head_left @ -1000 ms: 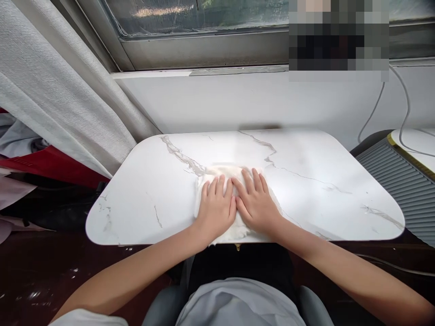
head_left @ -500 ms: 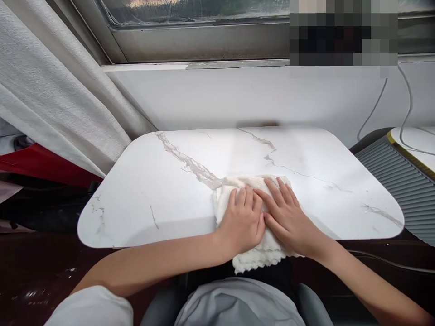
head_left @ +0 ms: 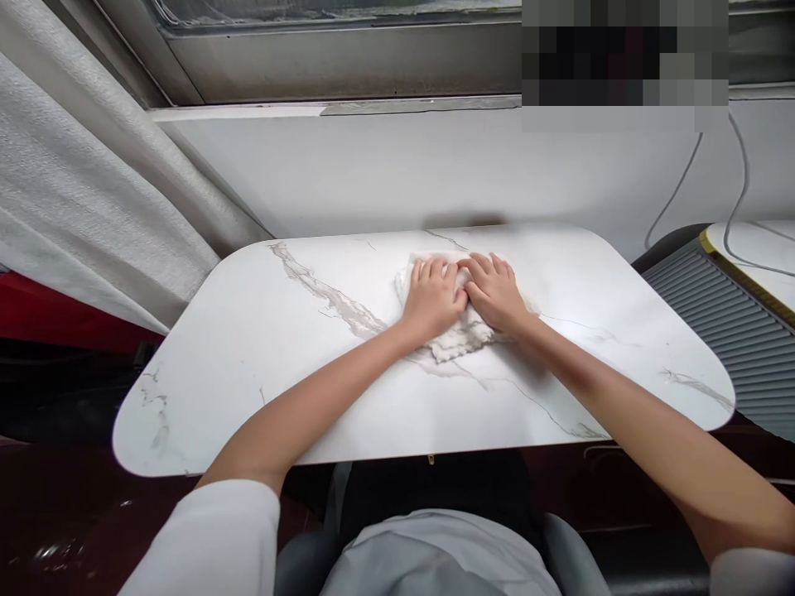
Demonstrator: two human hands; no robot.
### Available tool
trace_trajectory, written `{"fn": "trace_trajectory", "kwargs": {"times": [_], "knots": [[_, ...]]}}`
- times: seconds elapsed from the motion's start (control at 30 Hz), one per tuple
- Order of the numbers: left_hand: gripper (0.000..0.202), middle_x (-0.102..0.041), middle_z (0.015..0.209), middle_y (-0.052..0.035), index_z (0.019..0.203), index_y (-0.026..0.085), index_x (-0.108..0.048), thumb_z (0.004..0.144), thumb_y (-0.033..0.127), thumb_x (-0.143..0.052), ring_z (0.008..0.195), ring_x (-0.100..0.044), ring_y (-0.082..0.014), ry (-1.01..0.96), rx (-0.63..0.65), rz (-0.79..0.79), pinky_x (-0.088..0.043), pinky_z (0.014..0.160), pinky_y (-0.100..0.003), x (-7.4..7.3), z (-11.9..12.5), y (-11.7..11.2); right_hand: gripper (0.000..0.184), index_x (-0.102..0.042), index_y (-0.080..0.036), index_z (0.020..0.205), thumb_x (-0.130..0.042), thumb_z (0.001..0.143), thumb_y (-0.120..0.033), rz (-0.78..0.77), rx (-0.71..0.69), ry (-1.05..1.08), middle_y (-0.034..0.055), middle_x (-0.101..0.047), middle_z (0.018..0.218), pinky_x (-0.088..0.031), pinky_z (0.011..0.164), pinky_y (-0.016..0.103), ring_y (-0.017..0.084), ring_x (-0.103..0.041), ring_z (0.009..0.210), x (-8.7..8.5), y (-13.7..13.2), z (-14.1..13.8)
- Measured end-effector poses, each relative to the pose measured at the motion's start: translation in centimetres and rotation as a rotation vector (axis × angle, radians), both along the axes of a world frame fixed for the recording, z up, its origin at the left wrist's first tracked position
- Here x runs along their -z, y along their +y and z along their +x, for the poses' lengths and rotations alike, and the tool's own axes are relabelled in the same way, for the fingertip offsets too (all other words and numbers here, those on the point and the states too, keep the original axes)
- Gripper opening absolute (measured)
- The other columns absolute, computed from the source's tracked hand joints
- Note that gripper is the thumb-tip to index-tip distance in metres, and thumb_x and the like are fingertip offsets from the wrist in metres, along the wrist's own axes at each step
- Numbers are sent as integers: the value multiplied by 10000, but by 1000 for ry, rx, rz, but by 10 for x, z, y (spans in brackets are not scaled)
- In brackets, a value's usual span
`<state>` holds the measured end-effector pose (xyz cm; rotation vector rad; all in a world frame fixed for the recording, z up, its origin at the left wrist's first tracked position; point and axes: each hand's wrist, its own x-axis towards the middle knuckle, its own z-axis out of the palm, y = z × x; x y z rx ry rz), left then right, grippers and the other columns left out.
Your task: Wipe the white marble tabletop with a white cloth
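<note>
A small white fluffy cloth [head_left: 460, 338] lies folded on the white marble-look table [head_left: 261, 364], past its middle toward the far edge. My left hand [head_left: 433, 296] lies flat on the cloth's left part, fingers stretched out together. My right hand [head_left: 495, 289] lies flat beside it on the cloth's right part, thumbs touching. Both arms reach forward over the table. Most of the cloth is hidden under the hands.
A white wall and a window sill [head_left: 335, 108] stand behind the table. A grey curtain [head_left: 93, 190] hangs at the left. At the right are a ribbed grey unit [head_left: 720, 331], a second white top [head_left: 758, 257] and cables [head_left: 683, 186].
Both hands have pushed the cloth away from the near table edge toward the far side, after sliding it rightward along the front edge; the arms are now stretched out.
</note>
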<state>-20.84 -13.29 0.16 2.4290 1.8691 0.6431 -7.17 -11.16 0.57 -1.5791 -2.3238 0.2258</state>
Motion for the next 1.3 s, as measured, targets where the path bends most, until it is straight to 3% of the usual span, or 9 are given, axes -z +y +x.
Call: {"fn": "trace_trajectory", "kwargs": {"times": [0.23, 0.4, 0.53, 0.77, 1.03, 1.3], "knots": [[286, -630, 1217, -94, 1158, 178, -596, 926, 264, -452, 1164, -550, -246, -56, 32, 31, -320, 1130, -390, 1, -23, 69, 482, -522, -259, 1326, -264, 919, -263, 47, 15, 24, 49, -474, 1448, -222, 1144, 574, 358, -290, 1403, 7, 65, -19], [264, -637, 1216, -78, 1130, 190, -607, 923, 261, -460, 1150, -558, -245, -98, 25, 40, -340, 1107, -374, 3, -29, 101, 491, -507, -256, 1349, -269, 920, -267, 30, 26, 13, 54, -457, 1471, -208, 1145, 574, 356, -275, 1408, 8, 96, -24], [263, -631, 1217, -81, 1127, 184, -602, 934, 265, -442, 1165, -555, -248, -96, 15, 43, -326, 1115, -382, 4, -27, 119, 480, -533, -257, 1320, -292, 904, -261, 47, 36, 42, 71, -497, 1427, -229, 1132, 574, 345, -351, 1351, 10, 114, -23], [287, -619, 1233, -120, 1157, 148, -587, 958, 253, -409, 1184, -547, -269, -50, -37, 10, -323, 1114, -401, 0, -4, 130, 494, -539, -261, 1331, -298, 900, -253, 57, 27, 38, 70, -538, 1388, -283, 1120, 514, 313, -410, 1308, 8, 131, -7], [352, -583, 1327, -144, 1266, 135, -548, 972, 272, -410, 1283, -496, -274, -46, -23, 7, -250, 1177, -455, 2, 45, 134, 477, -572, -272, 1285, -313, 884, -260, 118, 42, 84, 51, -567, 1378, -332, 1092, 491, 292, -454, 1284, 13, 139, 41], [398, -559, 1378, -153, 1311, 115, -541, 977, 271, -391, 1334, -457, -268, -54, 37, 4, -220, 1205, -443, 4, 77, 122, 495, -582, -234, 1275, -299, 869, -248, 173, 96, 51, 66, -571, 1378, -319, 1114, 482, 285, -456, 1296, 18, 125, 75]]}}
